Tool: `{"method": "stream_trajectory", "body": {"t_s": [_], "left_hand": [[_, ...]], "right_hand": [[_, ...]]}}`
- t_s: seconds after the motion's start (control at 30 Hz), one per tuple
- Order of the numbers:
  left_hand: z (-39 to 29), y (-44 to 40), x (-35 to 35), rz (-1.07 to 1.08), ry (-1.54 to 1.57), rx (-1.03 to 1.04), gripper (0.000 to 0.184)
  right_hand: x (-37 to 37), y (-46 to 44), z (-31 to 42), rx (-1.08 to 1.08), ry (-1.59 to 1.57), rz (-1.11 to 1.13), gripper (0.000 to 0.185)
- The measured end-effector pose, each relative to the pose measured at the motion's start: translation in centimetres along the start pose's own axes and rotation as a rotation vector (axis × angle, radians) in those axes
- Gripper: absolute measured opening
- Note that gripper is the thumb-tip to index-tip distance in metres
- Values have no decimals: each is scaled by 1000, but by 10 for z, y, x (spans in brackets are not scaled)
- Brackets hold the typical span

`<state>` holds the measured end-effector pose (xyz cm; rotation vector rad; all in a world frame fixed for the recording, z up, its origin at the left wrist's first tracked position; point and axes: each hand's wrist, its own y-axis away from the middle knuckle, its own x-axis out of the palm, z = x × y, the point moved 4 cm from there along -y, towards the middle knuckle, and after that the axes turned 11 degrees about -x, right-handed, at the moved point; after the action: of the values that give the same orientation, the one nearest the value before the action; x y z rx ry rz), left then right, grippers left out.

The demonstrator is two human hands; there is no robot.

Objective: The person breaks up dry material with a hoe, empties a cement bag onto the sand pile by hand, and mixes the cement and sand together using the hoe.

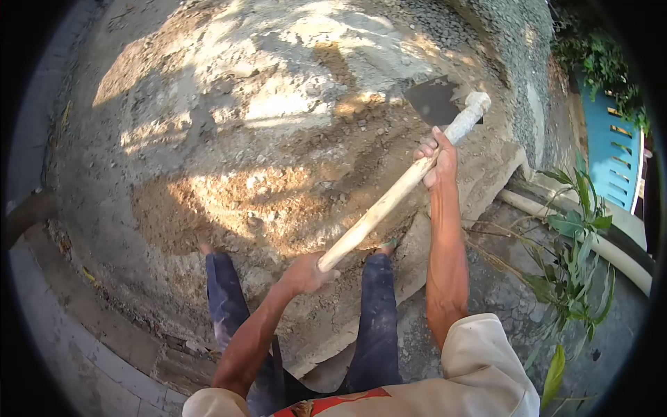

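Observation:
A hoe with a pale wooden handle lies diagonally across the view, its dark flat blade at the upper right, over the sandy ground. My left hand is wrapped round the handle's lower end, near my legs. Farther up, close below the blade, my right hand grips the same handle. Beneath the handle spreads a patch of loose brown soil and gravel, partly sunlit. Whether the blade touches the ground cannot be told.
Grey gravel lies at the upper right. On the right are a leafy plant, a pale pipe and a blue slotted panel. A paved edge curves along the lower left. My legs stand at the soil's near side.

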<state>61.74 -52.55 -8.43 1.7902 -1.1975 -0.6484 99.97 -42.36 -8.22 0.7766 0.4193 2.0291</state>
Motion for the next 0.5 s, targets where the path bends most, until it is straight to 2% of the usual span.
{"method": "stream_trajectory", "body": {"t_s": [0.03, 0.13, 0.2, 0.27, 0.3, 0.33, 0.37, 0.4, 0.47, 0.5], "left_hand": [[-43, -34, 15, -17, -22, 40, 55], [-167, -128, 42, -20, 15, 82, 54], [-215, -206, 65, -94, -20, 225, 51], [-249, -262, 75, -46, -35, 239, 47], [-252, -268, 80, -41, -38, 237, 47], [-249, -274, 85, 61, 71, 103, 46], [-244, -278, 91, 161, 177, -35, 45], [-228, -284, 101, 166, 165, -43, 45], [-179, -278, 119, 50, 304, -106, 43], [-166, -273, 129, 64, 298, -113, 43]], "right_hand": [[-12, -33, 31, -108, 47, -35, 22], [-58, -108, 82, -257, 250, -131, 22], [-86, -144, 82, -296, 428, -174, 25], [-115, -174, 58, -296, 498, -198, 24], [-128, -184, 43, -284, 571, -215, 24], [-140, -190, 26, -280, 568, -224, 24], [-152, -194, 6, -190, 713, -228, 24], [-155, -190, -10, -96, 852, -230, 24], [-151, -167, -35, -68, 919, -243, 22], [-154, -153, -42, -50, 1003, -249, 20]]}}
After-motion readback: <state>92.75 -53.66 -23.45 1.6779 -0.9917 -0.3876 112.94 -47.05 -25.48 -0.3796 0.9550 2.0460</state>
